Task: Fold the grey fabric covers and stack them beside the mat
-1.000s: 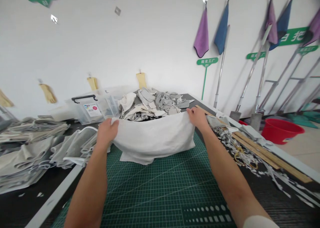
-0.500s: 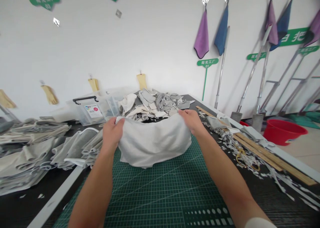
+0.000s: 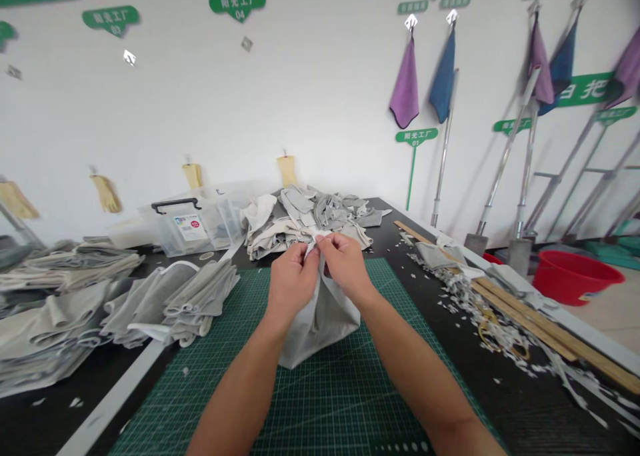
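A light grey cloth [image 3: 320, 323] hangs from both of my hands over the green cutting mat [image 3: 240, 383]. My left hand [image 3: 295, 279] pinches its upper edge between thumb and fingers. Right beside it, my right hand [image 3: 345, 259] grips the same edge, so the top of the cloth is bunched between the two. Folds drop below the hands, and the lower corner hangs close to the mat; whether it touches I cannot tell. My forearms cover part of the cloth's sides.
Folded grey cloths [image 3: 55, 329] lie stacked at left. Behind the mat are a heap of cloth pieces [image 3: 300, 216] and a clear plastic box [image 3: 185, 226]. To the right lie wooden rulers [image 3: 530, 316], gold-handled scissors [image 3: 493, 329] and scraps [image 3: 450, 283]. A red basin [image 3: 575, 276] stands beyond the table.
My hands have come together from the cloth's two ends. The cloth, earlier stretched wide between them, now hangs gathered and folded. The view has shifted slightly.
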Demonstrator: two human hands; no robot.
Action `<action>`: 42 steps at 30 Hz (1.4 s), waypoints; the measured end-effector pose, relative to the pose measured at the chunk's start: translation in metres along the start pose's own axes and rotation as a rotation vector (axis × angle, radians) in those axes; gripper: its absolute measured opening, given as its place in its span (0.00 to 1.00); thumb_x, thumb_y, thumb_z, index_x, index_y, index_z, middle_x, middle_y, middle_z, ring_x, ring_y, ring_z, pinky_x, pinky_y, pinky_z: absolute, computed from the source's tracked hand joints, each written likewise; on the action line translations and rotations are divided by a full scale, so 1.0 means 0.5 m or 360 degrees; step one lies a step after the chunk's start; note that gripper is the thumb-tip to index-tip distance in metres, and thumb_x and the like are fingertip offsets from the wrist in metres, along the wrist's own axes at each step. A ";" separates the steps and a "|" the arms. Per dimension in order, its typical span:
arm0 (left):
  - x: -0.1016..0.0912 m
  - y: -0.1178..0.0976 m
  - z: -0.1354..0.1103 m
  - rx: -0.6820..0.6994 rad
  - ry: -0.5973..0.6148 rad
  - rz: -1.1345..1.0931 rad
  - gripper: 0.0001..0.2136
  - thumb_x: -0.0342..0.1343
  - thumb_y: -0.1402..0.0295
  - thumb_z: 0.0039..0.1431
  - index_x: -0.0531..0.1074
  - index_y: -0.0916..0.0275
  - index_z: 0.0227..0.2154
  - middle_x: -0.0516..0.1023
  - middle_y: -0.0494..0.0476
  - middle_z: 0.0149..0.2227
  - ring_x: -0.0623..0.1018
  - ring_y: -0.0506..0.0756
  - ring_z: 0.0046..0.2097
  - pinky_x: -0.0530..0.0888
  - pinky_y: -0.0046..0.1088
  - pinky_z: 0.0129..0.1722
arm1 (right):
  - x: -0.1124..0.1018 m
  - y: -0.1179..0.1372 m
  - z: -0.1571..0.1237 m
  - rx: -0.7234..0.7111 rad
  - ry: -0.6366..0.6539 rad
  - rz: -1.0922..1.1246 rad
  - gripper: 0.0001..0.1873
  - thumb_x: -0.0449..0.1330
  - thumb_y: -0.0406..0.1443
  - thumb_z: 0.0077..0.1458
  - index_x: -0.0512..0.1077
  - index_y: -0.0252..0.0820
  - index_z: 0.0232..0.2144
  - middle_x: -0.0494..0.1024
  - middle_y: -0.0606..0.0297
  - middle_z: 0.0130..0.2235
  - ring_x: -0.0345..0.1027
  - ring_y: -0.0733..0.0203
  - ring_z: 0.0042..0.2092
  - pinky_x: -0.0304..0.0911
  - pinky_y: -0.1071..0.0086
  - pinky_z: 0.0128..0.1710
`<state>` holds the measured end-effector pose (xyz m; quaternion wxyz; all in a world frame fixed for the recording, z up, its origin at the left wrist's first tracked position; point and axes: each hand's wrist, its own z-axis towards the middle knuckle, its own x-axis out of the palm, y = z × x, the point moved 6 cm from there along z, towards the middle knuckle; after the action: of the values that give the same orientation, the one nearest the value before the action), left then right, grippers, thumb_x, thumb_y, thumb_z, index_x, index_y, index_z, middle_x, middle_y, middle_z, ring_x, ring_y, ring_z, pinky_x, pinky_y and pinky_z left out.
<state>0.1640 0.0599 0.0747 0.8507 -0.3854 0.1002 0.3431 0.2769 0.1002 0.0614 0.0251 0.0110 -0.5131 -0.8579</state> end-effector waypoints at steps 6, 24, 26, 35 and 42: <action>-0.014 0.003 -0.012 0.0027 -0.0009 0.0006 0.12 0.48 0.62 0.58 0.70 0.59 0.23 0.68 0.50 0.19 0.66 0.51 0.23 0.59 0.27 0.24 | 0.001 0.008 -0.010 0.0065 0.0344 0.0164 0.09 0.57 0.42 0.50 0.68 0.42 0.25 0.68 0.72 0.16 0.57 0.68 0.17 0.52 0.75 0.17; -0.021 0.003 -0.026 0.0068 -0.0239 -0.0017 0.12 0.49 0.65 0.57 0.76 0.59 0.39 0.79 0.53 0.37 0.77 0.54 0.39 0.71 0.29 0.40 | -0.001 0.027 -0.026 -0.0148 0.0358 -0.0251 0.15 0.51 0.38 0.55 0.67 0.40 0.19 0.68 0.70 0.17 0.61 0.69 0.20 0.55 0.75 0.22; -0.022 0.000 -0.029 0.0111 -0.0274 0.0006 0.12 0.49 0.67 0.58 0.76 0.60 0.40 0.79 0.53 0.38 0.77 0.54 0.39 0.71 0.28 0.41 | -0.001 0.027 -0.026 -0.0159 0.0351 -0.0260 0.16 0.51 0.38 0.55 0.67 0.39 0.19 0.67 0.70 0.16 0.61 0.69 0.20 0.55 0.76 0.22; -0.003 -0.010 -0.035 0.0389 -0.0107 0.0181 0.14 0.49 0.68 0.58 0.73 0.62 0.46 0.78 0.56 0.43 0.77 0.53 0.42 0.71 0.28 0.45 | 0.006 -0.018 -0.009 0.0200 0.0436 0.0380 0.13 0.53 0.40 0.52 0.66 0.39 0.20 0.67 0.70 0.16 0.57 0.70 0.15 0.50 0.76 0.15; -0.003 -0.016 -0.034 0.0454 -0.0094 0.0380 0.15 0.48 0.68 0.59 0.72 0.62 0.46 0.78 0.57 0.41 0.78 0.53 0.39 0.71 0.26 0.41 | 0.003 -0.005 -0.014 0.0159 0.0447 0.0462 0.25 0.51 0.49 0.55 0.65 0.37 0.16 0.68 0.67 0.16 0.57 0.71 0.15 0.47 0.76 0.15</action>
<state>0.1701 0.0430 0.0683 0.8525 -0.2358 0.1679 0.4352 0.2756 0.0950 0.0556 0.2190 0.0576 -0.5427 -0.8088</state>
